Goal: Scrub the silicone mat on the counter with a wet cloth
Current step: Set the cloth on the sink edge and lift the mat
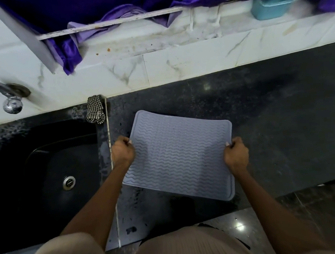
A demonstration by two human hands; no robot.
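A grey-blue silicone mat (180, 155) with wavy ridges is over the black counter (280, 129), just right of the sink. My left hand (122, 151) grips its left edge and my right hand (236, 154) grips its right edge. The mat's far edge bows upward; whether its near part touches the counter I cannot tell. A black-and-white checked cloth (95, 109) lies bunched at the back of the counter, by the sink's far right corner, apart from both hands.
A black sink (53, 173) with a metal drain lies to the left, a chrome tap (10, 97) above it. White marble tiles (178, 65) back the counter. A teal tub (271, 5) and purple curtain (70, 52) sit on the sill.
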